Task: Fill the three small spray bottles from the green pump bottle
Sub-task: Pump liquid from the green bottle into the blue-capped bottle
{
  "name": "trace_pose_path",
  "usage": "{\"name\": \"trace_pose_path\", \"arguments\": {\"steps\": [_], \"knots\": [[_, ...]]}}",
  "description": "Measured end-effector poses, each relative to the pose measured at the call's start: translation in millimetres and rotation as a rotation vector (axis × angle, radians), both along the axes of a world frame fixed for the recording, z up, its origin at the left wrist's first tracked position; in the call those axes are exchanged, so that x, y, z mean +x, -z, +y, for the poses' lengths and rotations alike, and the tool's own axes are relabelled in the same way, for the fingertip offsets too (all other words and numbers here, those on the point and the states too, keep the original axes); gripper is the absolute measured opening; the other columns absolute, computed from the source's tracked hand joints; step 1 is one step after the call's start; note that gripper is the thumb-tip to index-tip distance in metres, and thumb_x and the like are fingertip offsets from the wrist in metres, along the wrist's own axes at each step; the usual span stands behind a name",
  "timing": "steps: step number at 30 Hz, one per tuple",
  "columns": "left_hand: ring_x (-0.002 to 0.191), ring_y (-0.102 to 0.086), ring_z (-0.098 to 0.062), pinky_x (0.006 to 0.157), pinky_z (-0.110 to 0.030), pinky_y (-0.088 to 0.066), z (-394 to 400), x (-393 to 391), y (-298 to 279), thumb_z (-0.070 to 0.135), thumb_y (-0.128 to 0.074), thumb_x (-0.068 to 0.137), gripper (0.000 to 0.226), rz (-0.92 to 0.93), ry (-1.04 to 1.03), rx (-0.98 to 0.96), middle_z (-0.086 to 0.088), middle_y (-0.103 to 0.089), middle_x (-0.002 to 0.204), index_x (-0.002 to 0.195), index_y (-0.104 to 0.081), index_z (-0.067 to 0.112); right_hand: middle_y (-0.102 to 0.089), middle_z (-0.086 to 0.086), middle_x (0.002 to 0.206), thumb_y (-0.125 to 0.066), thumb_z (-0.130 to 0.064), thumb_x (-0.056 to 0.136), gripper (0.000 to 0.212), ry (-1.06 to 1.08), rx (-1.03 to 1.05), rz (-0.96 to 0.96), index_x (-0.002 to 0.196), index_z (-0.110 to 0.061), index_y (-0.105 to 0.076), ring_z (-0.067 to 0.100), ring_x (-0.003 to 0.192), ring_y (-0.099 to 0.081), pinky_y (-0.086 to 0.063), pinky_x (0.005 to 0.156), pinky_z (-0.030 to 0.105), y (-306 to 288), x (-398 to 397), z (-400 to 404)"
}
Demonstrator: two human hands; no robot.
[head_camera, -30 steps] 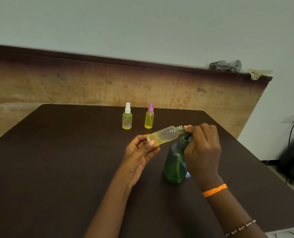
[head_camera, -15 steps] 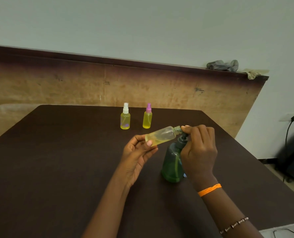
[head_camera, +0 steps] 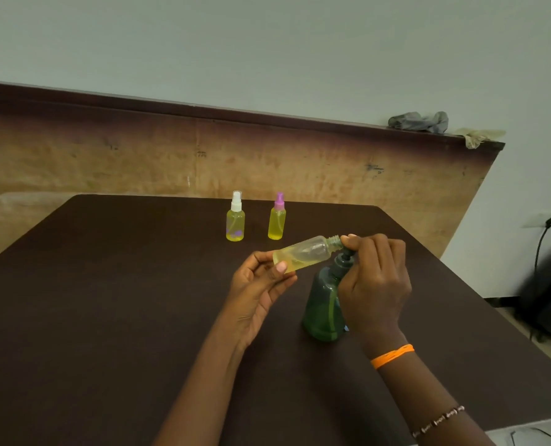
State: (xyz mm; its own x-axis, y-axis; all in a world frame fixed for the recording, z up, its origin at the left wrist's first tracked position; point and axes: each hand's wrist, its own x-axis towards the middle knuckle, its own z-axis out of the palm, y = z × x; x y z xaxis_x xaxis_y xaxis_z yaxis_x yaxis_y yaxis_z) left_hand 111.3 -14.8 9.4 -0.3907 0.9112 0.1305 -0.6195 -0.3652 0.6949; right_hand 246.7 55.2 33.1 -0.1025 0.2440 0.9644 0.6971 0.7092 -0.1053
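The green pump bottle [head_camera: 321,307] stands on the dark table [head_camera: 106,300] right of centre. My right hand [head_camera: 374,281] is curled over its pump head, fingers covering the nozzle. My left hand [head_camera: 261,278] pinches an uncapped small bottle [head_camera: 303,252] by its base; it is tilted nearly flat, partly filled with yellow liquid, its threaded neck meeting the nozzle under my right fingertips. Two capped spray bottles full of yellow liquid stand upright farther back: one with a white cap [head_camera: 235,217], one with a pink cap [head_camera: 277,217].
A small blue thing [head_camera: 346,328] peeks out behind the pump bottle's base. A worn wooden board [head_camera: 106,162] leans against the wall behind the table, with rags [head_camera: 419,122] on its top edge. A dark bag [head_camera: 548,294] and cable lie on the floor at right.
Both hands and the tilted bottle stay at the pump nozzle. The liquid in the tilted bottle looks about the same. The view has shifted slightly.
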Motion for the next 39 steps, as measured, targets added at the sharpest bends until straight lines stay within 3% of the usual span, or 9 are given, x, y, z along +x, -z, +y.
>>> {"name": "trace_pose_path", "arguments": {"steps": [4, 9, 16, 26, 31, 39], "knots": [[0.071, -0.067, -0.013, 0.067, -0.024, -0.057, 0, -1, 1, 0.007, -0.062, 0.067, 0.025, -0.010, -0.006, -0.009, -0.009, -0.066, 0.087, 0.090, -0.054, 0.006, -0.060, 0.009, 0.075, -0.035, -0.006, 0.097, 0.036, -0.006, 0.009, 0.010, 0.083, -0.002, -0.068, 0.017, 0.076, -0.043, -0.038, 0.057, 0.025, 3, -1, 0], [0.071, -0.068, -0.013, 0.066, -0.023, -0.057, -2, 2, -1, 0.006, -0.062, 0.067, 0.023, -0.009, 0.004, 0.001, -0.008, -0.067, 0.084, 0.089, -0.055, 0.006, -0.062, 0.006, 0.075, -0.042, -0.003, 0.085, 0.026, 0.007, 0.008, -0.068, 0.080, -0.004, -0.068, 0.019, 0.083, -0.042, -0.038, 0.058, 0.027, -15, 4, -3], [0.071, -0.067, -0.013, 0.069, -0.024, -0.057, -1, 0, 1, 0.006, -0.062, 0.067, 0.025, -0.006, 0.003, -0.005, -0.009, -0.065, 0.087, 0.090, -0.054, 0.005, -0.059, 0.010, 0.075, -0.038, -0.007, 0.094, 0.031, -0.007, -0.021, 0.007, 0.084, -0.001, -0.067, 0.017, 0.077, -0.042, -0.037, 0.056, 0.026, 2, 0, -1], [0.071, -0.067, -0.013, 0.069, -0.024, -0.057, -1, 1, 0, 0.006, -0.061, 0.067, 0.023, 0.003, 0.010, 0.009, -0.008, -0.065, 0.086, 0.088, -0.053, 0.006, -0.061, 0.006, 0.074, -0.040, -0.004, 0.089, 0.028, 0.022, 0.000, -0.032, 0.079, -0.005, -0.067, 0.019, 0.082, -0.042, -0.036, 0.058, 0.025, -13, 1, -2], [0.072, -0.067, -0.013, 0.069, -0.025, -0.057, -1, -1, 2, 0.007, -0.062, 0.067, 0.022, 0.003, 0.006, -0.013, -0.010, -0.064, 0.090, 0.087, -0.053, 0.006, -0.059, 0.008, 0.074, -0.025, -0.015, 0.103, 0.048, 0.019, 0.004, 0.041, 0.082, -0.003, -0.067, 0.018, 0.076, -0.042, -0.036, 0.055, 0.025, 7, -2, -1], [0.071, -0.067, -0.013, 0.067, -0.023, -0.056, -1, 1, 1, 0.007, -0.062, 0.067, 0.022, 0.010, 0.013, -0.005, -0.008, -0.066, 0.085, 0.087, -0.052, 0.006, -0.060, 0.005, 0.072, -0.042, -0.003, 0.086, 0.026, 0.018, 0.029, -0.038, 0.076, -0.005, -0.066, 0.019, 0.083, -0.041, -0.035, 0.060, 0.025, -15, 2, 0]]}}
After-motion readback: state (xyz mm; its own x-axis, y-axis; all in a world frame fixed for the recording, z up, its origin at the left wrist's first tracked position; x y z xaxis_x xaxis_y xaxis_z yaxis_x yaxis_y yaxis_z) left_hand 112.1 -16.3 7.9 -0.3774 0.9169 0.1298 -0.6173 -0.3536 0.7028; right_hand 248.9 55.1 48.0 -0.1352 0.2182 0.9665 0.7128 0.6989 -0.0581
